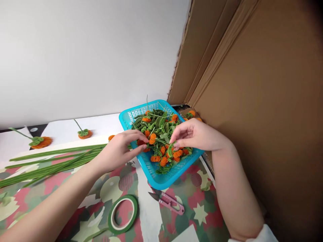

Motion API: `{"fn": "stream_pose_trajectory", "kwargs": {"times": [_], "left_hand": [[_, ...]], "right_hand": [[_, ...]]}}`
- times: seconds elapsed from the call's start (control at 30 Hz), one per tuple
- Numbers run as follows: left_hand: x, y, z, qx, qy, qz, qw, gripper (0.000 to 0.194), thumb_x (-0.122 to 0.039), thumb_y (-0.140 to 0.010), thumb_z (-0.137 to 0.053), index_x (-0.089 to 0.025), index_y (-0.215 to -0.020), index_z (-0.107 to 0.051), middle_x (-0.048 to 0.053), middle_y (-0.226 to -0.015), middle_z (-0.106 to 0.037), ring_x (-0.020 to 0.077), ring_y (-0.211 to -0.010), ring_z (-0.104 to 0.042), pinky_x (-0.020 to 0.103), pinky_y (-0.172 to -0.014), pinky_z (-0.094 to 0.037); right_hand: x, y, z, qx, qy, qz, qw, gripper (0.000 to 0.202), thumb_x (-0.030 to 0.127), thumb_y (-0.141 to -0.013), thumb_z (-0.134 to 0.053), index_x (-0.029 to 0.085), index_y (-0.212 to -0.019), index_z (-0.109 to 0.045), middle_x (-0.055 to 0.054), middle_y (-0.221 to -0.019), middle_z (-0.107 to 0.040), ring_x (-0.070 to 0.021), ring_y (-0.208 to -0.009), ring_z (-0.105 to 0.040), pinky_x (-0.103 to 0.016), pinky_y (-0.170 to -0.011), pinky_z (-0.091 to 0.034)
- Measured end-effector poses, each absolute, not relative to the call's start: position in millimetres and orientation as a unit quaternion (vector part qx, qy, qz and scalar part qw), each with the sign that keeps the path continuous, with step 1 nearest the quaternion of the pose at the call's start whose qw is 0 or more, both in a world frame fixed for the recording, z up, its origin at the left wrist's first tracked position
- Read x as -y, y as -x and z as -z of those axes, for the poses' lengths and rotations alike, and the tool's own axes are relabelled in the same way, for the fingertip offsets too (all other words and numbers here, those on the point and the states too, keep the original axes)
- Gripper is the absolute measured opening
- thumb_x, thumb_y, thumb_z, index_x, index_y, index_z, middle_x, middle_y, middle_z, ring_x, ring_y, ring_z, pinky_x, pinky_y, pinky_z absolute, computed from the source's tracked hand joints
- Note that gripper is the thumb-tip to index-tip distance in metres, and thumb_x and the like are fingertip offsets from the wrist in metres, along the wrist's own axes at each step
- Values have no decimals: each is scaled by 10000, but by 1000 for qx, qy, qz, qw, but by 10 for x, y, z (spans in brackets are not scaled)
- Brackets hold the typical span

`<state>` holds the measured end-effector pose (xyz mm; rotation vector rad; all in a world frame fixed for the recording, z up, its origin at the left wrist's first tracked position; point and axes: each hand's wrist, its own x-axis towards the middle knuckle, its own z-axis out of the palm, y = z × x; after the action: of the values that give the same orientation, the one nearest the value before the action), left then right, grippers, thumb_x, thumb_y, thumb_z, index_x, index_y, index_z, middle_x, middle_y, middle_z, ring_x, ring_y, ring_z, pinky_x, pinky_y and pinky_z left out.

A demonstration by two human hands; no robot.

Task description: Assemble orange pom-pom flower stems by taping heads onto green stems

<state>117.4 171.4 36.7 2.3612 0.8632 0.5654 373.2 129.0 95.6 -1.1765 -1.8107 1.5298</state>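
Observation:
A blue plastic basket (pixel 161 185) holds many green fuzzy leaf pieces (pixel 161 122) and small orange fuzzy pieces (pixel 164 161). Over its left side, my left hand (pixel 123 146) has thumb and fingers apart, fingertips beside an orange piece (pixel 152 138), with nothing held between them. My right hand (pixel 190 134) is above the right part of the basket, its thumb and fingers pinched on a green leaf piece (pixel 170 151) that hangs down from the fingertips.
Long green fuzzy stems (pixel 50 168) lie at the left, with orange flowers (pixel 41 142) behind them. Green tape (pixel 122 214) and pink snips (pixel 168 201) lie in front of the basket. A cardboard wall (pixel 264 84) rises at right, a white one (pixel 88 60) behind.

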Motion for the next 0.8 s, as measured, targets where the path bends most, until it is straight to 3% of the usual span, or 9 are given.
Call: {"fn": "stream_pose_trajectory", "kwargs": {"times": [0.3, 0.57, 0.8], "left_hand": [[-1496, -1234, -537, -323, -845, -265, 334, 240, -372, -797, -579, -197, -948, -643, 74, -1002, -619, 205, -922, -582, 346, -817, -486], [-1308, -1322, -622, -339, -811, -271, 393, 193, -298, -883, -465, -187, -810, -605, 36, -847, -617, 151, -788, -569, 280, -705, -460], [-1293, -1330, -608, -342, -841, -223, 355, 155, -198, -845, -444, -183, -738, -557, 20, -748, -587, 143, -702, -529, 272, -643, -439]], "right_hand": [[-1264, -3548, -945, 689, 482, -477, 256, 116, 250, -725, -660, 161, -799, -665, -28, -761, -683, -153, -722, -649, -264, -680, -527], [-1226, -3369, -990, 731, 497, -383, 270, 73, 212, -746, -629, 175, -769, -687, -21, -758, -689, -148, -728, -631, -242, -665, -494], [-1179, -3531, -1078, 746, 513, -355, 234, 122, 260, -742, -649, 191, -831, -695, -27, -809, -693, -165, -760, -630, -259, -680, -492]]}}
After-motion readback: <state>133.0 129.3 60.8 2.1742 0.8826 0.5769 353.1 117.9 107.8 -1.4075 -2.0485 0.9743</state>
